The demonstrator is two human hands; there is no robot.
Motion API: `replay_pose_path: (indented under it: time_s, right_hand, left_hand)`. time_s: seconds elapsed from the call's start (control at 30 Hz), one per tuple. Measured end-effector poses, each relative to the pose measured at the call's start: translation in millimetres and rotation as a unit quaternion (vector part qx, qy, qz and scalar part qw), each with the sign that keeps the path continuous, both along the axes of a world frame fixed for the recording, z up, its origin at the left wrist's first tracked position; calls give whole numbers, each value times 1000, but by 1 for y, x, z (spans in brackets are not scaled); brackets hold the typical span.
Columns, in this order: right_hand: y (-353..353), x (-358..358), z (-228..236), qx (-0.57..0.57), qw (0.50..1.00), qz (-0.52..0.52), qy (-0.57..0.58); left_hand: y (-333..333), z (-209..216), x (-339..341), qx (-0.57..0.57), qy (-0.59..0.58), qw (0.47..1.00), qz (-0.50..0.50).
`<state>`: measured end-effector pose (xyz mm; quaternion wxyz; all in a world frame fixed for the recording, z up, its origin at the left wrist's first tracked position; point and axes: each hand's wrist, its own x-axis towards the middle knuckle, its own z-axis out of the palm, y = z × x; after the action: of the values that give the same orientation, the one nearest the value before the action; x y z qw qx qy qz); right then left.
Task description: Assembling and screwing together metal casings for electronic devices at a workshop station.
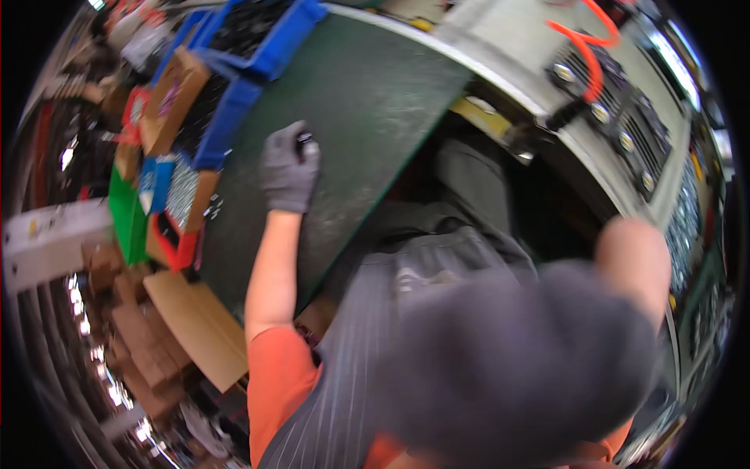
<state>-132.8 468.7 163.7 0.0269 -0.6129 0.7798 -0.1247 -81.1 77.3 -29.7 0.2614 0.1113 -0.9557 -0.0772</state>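
Observation:
My left hand (290, 170), in a grey glove, is over the green work surface (375, 86). Its fingers are curled around a small dark piece (303, 139), whose kind I cannot make out. Very close to the camera, a large dark-grey blur (516, 359) looks like my gloved right hand. A bare bent arm (637, 262) shows beside it at the right. Blur hides the fingers there, along with anything they may hold.
Blue bins (234, 117) of dark parts stand at the far left, near a box of small shiny metal pieces (183, 191). Brown cartons (148, 328) lie at the left. At the upper right, a coiled orange hose (598, 74) hangs by a pale machine with a slotted dark fixture (613, 117).

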Motion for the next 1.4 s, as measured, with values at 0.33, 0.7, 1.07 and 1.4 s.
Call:
replay_pose_path:
  time_s: [0.33,0.7,1.07,1.4]
  right_hand:
    - [317,-109,-215,-40,619,-769,-156]
    - [330,-126,-257,42,577,-806,-123]
    - [173,-142,-207,94,715,-690,-63]
    - [139,-167,-227,13,755,-656,12]
  left_hand:
    - [-51,28,90,24,36,988,147]
    - [-109,42,156,-75,46,968,236]
    - [-225,161,43,-162,11,964,211]
    - [-262,166,-69,-95,-257,879,390]
